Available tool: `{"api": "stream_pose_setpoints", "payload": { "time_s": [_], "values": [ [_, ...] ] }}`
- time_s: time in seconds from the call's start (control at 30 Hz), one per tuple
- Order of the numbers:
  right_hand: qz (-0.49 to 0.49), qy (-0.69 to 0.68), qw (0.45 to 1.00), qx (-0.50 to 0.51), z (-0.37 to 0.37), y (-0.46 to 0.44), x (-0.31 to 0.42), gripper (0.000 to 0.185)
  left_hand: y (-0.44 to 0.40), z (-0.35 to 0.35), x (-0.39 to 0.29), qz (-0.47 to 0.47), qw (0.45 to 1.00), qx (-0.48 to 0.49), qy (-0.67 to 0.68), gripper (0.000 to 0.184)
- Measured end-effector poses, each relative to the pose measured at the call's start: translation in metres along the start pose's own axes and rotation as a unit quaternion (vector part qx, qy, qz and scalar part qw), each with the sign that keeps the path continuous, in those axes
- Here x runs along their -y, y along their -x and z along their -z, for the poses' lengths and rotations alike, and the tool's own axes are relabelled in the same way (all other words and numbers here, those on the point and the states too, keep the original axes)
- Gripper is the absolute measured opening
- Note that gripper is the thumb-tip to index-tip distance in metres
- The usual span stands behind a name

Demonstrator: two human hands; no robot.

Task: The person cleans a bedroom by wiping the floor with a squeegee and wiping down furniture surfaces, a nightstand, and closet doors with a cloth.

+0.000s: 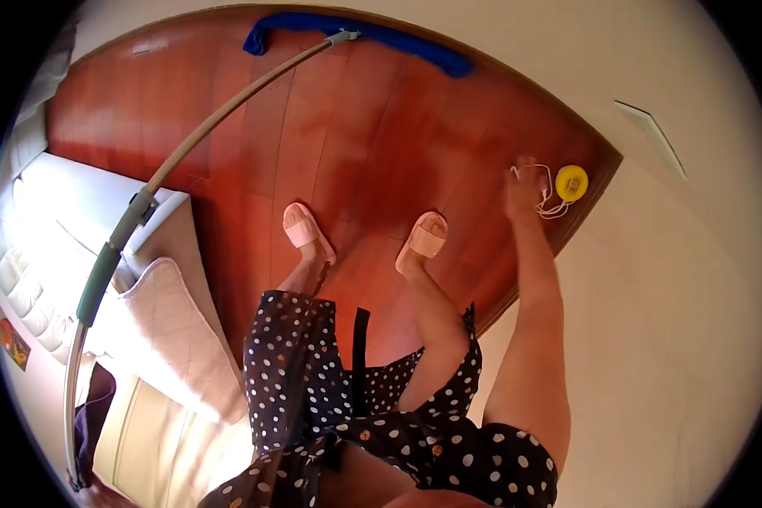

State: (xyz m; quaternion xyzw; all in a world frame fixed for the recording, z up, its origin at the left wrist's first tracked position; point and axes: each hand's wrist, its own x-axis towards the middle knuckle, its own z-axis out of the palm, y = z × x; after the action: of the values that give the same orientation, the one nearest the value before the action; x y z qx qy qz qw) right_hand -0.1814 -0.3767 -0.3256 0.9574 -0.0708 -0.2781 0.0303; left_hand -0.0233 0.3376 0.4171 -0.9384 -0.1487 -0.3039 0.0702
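The right hand (527,190) is at the white cord (543,196), the left hand (102,494) at the mop stick (201,128); I can't tell if either pinches.

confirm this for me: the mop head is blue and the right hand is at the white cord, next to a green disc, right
Not quite: the disc is yellow, not green, as the head view shows. The mop head is blue, and the right hand is at the white cord next to it.
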Motion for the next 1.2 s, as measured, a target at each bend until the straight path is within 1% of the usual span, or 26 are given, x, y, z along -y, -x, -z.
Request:
{"api": "stream_pose_setpoints", "payload": {
  "time_s": [0.03, 0.07, 0.1, 0.13, 0.2, 0.23, 0.27, 0.3, 0.33, 0.4, 0.43, 0.47, 0.5, 0.53, 0.57, 0.6, 0.63, 0.7, 0.73, 0.77, 0.8, 0.83, 0.9, 1.0, 1.13, 1.2],
  "values": [
    [0.004, 0.014, 0.999, 0.038, 0.017, 0.006, 0.052, 0.042, -0.005, -0.008, -0.002, -0.014, 1.000, 0.006, -0.004, 0.025],
    [-0.001, -0.287, 0.957, 0.032, 0.068, -0.001, 0.098, 0.054, -0.001, -0.016, 0.000, -0.025, 1.000, 0.007, -0.009, 0.025],
    [0.067, -0.307, 0.949, -0.023, 0.137, -0.007, 0.140, 0.065, 0.001, -0.024, 0.003, -0.042, 0.999, 0.014, -0.016, 0.024],
    [0.121, -0.395, 0.903, -0.119, 0.163, -0.010, 0.191, 0.067, 0.005, -0.034, 0.004, -0.062, 0.998, 0.016, -0.026, 0.024],
    [0.230, -0.531, 0.799, -0.163, 0.233, -0.020, 0.280, 0.075, 0.013, -0.051, 0.011, -0.142, 0.986, 0.026, -0.078, 0.023],
    [0.280, -0.617, 0.719, -0.155, 0.274, -0.015, 0.310, 0.081, 0.016, -0.059, 0.021, -0.213, 0.968, 0.030, -0.132, 0.023],
    [0.305, -0.581, 0.718, -0.232, 0.316, -0.013, 0.328, 0.089, 0.028, -0.067, 0.022, -0.263, 0.951, 0.031, -0.158, 0.022],
    [0.312, -0.564, 0.713, -0.275, 0.350, -0.016, 0.339, 0.079, 0.056, -0.082, -0.037, -0.267, 0.959, 0.030, -0.086, 0.019],
    [0.319, -0.546, 0.706, -0.319, 0.370, -0.020, 0.351, 0.069, 0.069, -0.092, -0.051, -0.217, 0.975, 0.046, 0.008, 0.016],
    [0.336, -0.540, 0.740, -0.219, 0.360, -0.049, 0.389, 0.048, 0.096, -0.117, -0.074, -0.065, 0.973, 0.078, 0.208, 0.012],
    [0.343, -0.534, 0.754, -0.169, 0.346, -0.066, 0.401, 0.038, 0.109, -0.133, -0.083, 0.038, 0.946, 0.079, 0.312, 0.014],
    [0.330, -0.574, 0.707, -0.249, 0.323, -0.076, 0.406, 0.021, 0.119, -0.145, -0.078, 0.126, 0.891, 0.095, 0.427, 0.017],
    [0.323, -0.531, 0.750, -0.227, 0.314, -0.076, 0.392, 0.021, 0.129, -0.157, -0.072, 0.217, 0.815, 0.087, 0.531, 0.021],
    [0.340, -0.524, 0.752, -0.212, 0.305, -0.081, 0.378, 0.021, 0.144, -0.170, -0.061, 0.118, 0.877, 0.097, 0.456, 0.024],
    [0.357, -0.516, 0.754, -0.198, 0.292, -0.086, 0.365, 0.021, 0.160, -0.184, -0.063, 0.129, 0.766, 0.163, 0.608, 0.028],
    [0.346, -0.517, 0.757, -0.202, 0.273, -0.089, 0.353, 0.022, 0.186, -0.199, -0.173, 0.202, 0.875, 0.055, 0.436, 0.021],
    [0.339, -0.517, 0.758, -0.207, 0.251, -0.090, 0.341, 0.023, 0.202, -0.215, -0.127, 0.126, 0.908, 0.093, 0.389, 0.020],
    [0.321, -0.489, 0.789, -0.189, 0.199, -0.087, 0.295, 0.024, 0.243, -0.233, -0.178, 0.276, 0.776, 0.173, 0.540, 0.017],
    [0.306, -0.481, 0.797, -0.199, 0.173, -0.088, 0.265, 0.024, 0.265, -0.248, -0.192, 0.246, 0.814, 0.205, 0.485, 0.016],
    [0.308, -0.477, 0.794, -0.218, 0.154, -0.087, 0.230, 0.025, 0.287, -0.253, -0.207, 0.251, 0.799, 0.284, 0.467, 0.016],
    [0.307, -0.461, 0.815, -0.169, 0.136, -0.090, 0.195, 0.025, 0.307, -0.252, -0.237, 0.259, 0.772, 0.325, 0.480, 0.018],
    [0.301, -0.441, 0.831, -0.155, 0.130, -0.090, 0.160, 0.024, 0.325, -0.252, -0.266, 0.255, 0.690, 0.345, 0.582, 0.020],
    [0.279, -0.442, 0.834, -0.177, 0.133, -0.093, 0.116, 0.024, 0.339, -0.252, -0.311, 0.182, 0.650, 0.366, 0.641, 0.028],
    [0.239, -0.399, 0.871, -0.159, 0.134, -0.098, 0.095, 0.025, 0.343, -0.244, -0.346, 0.124, 0.671, 0.348, 0.643, 0.032],
    [0.273, -0.386, 0.869, -0.145, 0.155, -0.128, 0.110, 0.020, 0.331, -0.241, -0.351, 0.140, 0.723, 0.250, 0.628, 0.037],
    [0.296, -0.393, 0.853, -0.176, 0.164, -0.128, 0.127, 0.016, 0.324, -0.244, -0.345, 0.143, 0.701, 0.217, 0.664, 0.036]
  ]
}}
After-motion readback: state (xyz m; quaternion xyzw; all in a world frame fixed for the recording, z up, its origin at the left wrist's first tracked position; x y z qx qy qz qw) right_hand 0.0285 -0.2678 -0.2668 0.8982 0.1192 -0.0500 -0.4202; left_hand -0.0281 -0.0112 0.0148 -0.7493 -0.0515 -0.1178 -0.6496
